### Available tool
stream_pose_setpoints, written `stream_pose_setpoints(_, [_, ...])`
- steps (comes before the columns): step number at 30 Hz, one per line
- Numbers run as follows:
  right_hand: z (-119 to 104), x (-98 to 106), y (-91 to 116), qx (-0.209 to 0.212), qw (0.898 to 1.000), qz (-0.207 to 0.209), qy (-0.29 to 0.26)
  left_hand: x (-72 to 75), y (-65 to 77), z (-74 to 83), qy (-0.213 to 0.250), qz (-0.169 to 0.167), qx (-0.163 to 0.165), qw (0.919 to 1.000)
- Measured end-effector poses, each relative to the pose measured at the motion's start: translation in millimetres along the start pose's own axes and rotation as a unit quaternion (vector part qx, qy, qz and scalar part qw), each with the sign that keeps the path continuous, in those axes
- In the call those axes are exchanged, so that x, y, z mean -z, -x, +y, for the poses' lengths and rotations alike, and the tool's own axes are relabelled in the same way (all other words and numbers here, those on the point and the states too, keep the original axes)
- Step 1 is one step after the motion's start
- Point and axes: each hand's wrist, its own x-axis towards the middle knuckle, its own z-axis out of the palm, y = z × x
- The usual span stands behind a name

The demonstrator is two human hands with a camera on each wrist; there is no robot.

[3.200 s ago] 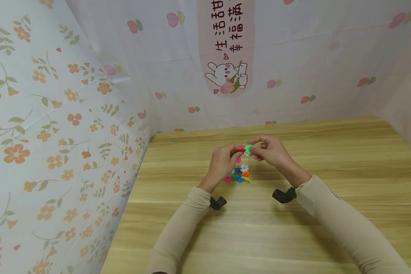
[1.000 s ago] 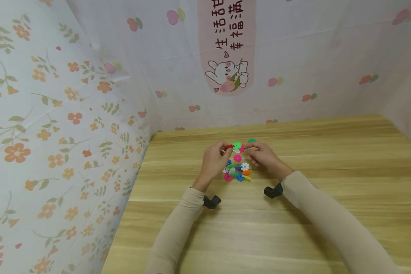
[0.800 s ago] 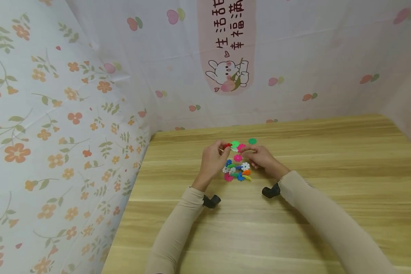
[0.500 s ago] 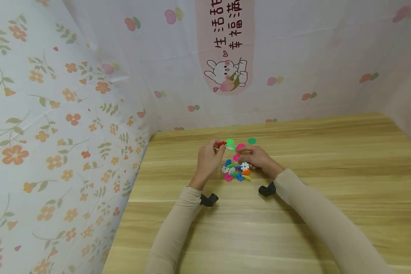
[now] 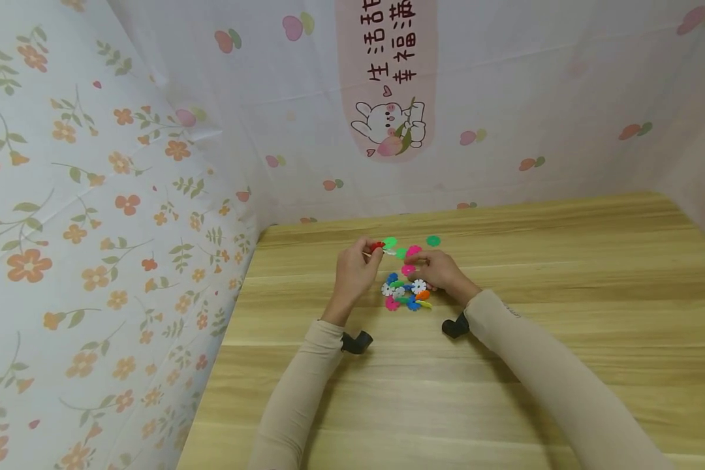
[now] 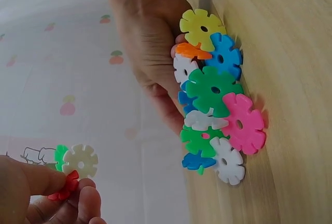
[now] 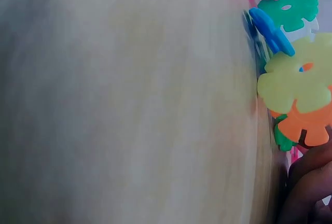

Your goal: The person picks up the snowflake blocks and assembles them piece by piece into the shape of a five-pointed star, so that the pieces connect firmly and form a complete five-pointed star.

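Note:
My left hand (image 5: 355,269) pinches a red notched snowflake disc (image 6: 66,186) between thumb and fingers. A white disc (image 6: 80,162) and a bright green disc (image 5: 390,242) extend from the red one. My right hand (image 5: 443,271) reaches low over the table, thumb and index finger apart. Its fingertips are right beside a loose pink disc (image 5: 408,269), and another pink disc (image 5: 414,250) lies just beyond the index finger. Close by its palm side sits a joined cluster of coloured discs, including a yellow disc (image 6: 199,27), a green disc (image 6: 213,90) and a pink disc (image 6: 244,124).
Farther back on the wooden table (image 5: 552,274) lies a dark green disc (image 5: 433,241). A light green disc (image 5: 401,253) is between the hands. Black curved mounts (image 5: 357,343) stick out from both wrists. Printed cloth (image 5: 505,98) hangs behind the table and along the left.
My left hand has drawn left with the red, white and green discs. My right hand has come away from those discs, moving left and nearer me toward the loose pink disc; the dark green disc is uncovered.

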Motion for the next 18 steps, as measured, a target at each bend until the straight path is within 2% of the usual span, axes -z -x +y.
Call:
stream_pose_setpoints(12, [-4,-1,6,-0.001,1.000,0.015,-0.017,0.5,4.4,2.4,0.019,-0.004,-0.013,0.9997])
stream_pose_setpoints(18, [-5,0,12,0.022,0.999,0.028,0.004,0.9,5.1,3.5,0.018,-0.009,-0.028,0.9994])
